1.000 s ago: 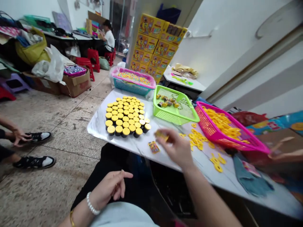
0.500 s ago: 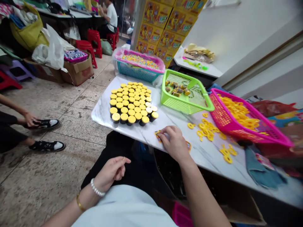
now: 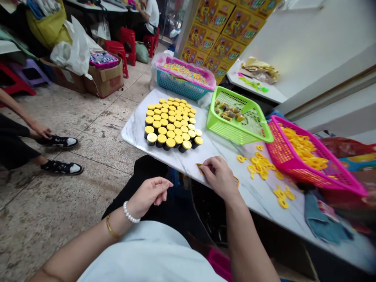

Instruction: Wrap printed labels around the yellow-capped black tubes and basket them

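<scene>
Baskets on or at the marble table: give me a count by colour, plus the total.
Blue basket, pink rim: 1
Green basket: 1
Pink basket: 1
Total: 3

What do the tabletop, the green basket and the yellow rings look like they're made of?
Tabletop: white with grey veins and a glossy sheen, so marble or a marble-look slab.
Green basket: moulded plastic, by its bright colour and lattice walls.
Yellow rings: likely plastic too, uniform in colour, slightly shiny.
</scene>
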A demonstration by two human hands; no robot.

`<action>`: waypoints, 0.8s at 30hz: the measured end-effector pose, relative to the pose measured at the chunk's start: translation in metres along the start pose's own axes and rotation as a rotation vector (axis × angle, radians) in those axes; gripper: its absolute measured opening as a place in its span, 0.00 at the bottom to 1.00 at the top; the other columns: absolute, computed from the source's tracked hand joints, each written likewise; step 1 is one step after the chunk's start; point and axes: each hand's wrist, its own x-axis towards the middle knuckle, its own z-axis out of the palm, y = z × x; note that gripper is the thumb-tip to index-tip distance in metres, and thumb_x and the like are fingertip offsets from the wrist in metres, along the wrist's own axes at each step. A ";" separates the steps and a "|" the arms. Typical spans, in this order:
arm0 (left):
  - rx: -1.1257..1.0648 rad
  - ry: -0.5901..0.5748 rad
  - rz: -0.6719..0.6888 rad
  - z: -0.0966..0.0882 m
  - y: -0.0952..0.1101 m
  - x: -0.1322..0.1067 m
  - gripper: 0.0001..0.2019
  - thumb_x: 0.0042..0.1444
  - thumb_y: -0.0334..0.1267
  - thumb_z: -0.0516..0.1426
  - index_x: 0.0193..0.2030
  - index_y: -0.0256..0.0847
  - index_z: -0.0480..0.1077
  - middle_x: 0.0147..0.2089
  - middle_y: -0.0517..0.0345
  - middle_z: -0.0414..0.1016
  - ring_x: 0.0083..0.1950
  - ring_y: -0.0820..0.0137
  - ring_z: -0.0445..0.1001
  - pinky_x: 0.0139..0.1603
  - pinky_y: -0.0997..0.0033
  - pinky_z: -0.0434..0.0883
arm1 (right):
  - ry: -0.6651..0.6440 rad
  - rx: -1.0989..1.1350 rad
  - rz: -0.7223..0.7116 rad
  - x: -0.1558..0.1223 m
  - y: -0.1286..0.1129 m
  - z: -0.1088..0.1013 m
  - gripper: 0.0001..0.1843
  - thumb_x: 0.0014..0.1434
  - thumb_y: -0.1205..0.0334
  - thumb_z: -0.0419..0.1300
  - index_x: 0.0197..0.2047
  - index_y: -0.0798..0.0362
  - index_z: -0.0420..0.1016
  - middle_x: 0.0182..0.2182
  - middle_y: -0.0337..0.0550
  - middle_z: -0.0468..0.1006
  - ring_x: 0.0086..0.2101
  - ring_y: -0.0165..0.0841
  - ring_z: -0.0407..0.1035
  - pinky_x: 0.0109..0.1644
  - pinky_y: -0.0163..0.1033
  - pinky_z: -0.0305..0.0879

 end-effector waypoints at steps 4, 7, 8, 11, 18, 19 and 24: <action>0.026 0.116 0.116 -0.002 0.006 -0.006 0.25 0.49 0.52 0.66 0.45 0.34 0.73 0.32 0.57 0.74 0.25 0.79 0.65 0.22 0.78 0.59 | -0.085 0.349 0.035 -0.031 -0.050 0.031 0.07 0.63 0.56 0.59 0.35 0.49 0.70 0.29 0.38 0.75 0.29 0.32 0.69 0.35 0.38 0.66; 0.064 0.156 0.180 -0.010 0.009 -0.011 0.22 0.46 0.51 0.68 0.39 0.35 0.73 0.29 0.59 0.73 0.26 0.78 0.66 0.23 0.78 0.61 | -0.164 0.550 0.049 -0.051 -0.078 0.060 0.06 0.61 0.58 0.61 0.40 0.49 0.71 0.31 0.38 0.77 0.30 0.31 0.72 0.36 0.36 0.69; 0.086 0.179 0.181 -0.015 0.010 -0.013 0.21 0.46 0.51 0.68 0.36 0.35 0.73 0.27 0.60 0.72 0.24 0.78 0.65 0.23 0.78 0.60 | -0.172 0.614 0.083 -0.055 -0.082 0.069 0.10 0.60 0.59 0.62 0.45 0.49 0.70 0.32 0.38 0.78 0.30 0.31 0.73 0.36 0.36 0.70; 0.158 0.266 0.151 -0.029 0.008 -0.021 0.19 0.46 0.52 0.67 0.30 0.36 0.72 0.22 0.64 0.69 0.21 0.79 0.62 0.22 0.78 0.58 | -0.240 0.821 0.275 -0.060 -0.085 0.088 0.24 0.55 0.56 0.67 0.53 0.49 0.67 0.28 0.35 0.77 0.27 0.32 0.73 0.28 0.34 0.70; 0.244 0.439 0.194 -0.046 -0.014 -0.038 0.18 0.52 0.53 0.63 0.28 0.37 0.71 0.21 0.65 0.66 0.21 0.78 0.60 0.21 0.78 0.58 | -0.394 0.949 0.471 -0.073 -0.083 0.114 0.22 0.50 0.44 0.69 0.25 0.52 0.66 0.18 0.34 0.72 0.16 0.25 0.63 0.18 0.30 0.59; 0.234 0.471 0.210 -0.045 -0.018 -0.041 0.18 0.53 0.53 0.62 0.31 0.38 0.71 0.21 0.65 0.66 0.21 0.78 0.60 0.21 0.78 0.58 | -0.367 0.949 0.471 -0.075 -0.084 0.116 0.22 0.50 0.43 0.69 0.26 0.51 0.66 0.18 0.34 0.71 0.16 0.25 0.62 0.18 0.30 0.59; 0.368 0.590 0.375 -0.038 -0.023 -0.056 0.13 0.60 0.47 0.59 0.33 0.38 0.73 0.26 0.61 0.69 0.25 0.77 0.65 0.25 0.78 0.62 | -0.326 0.926 0.394 -0.081 -0.089 0.116 0.20 0.56 0.44 0.65 0.29 0.51 0.68 0.19 0.33 0.71 0.17 0.25 0.61 0.19 0.31 0.59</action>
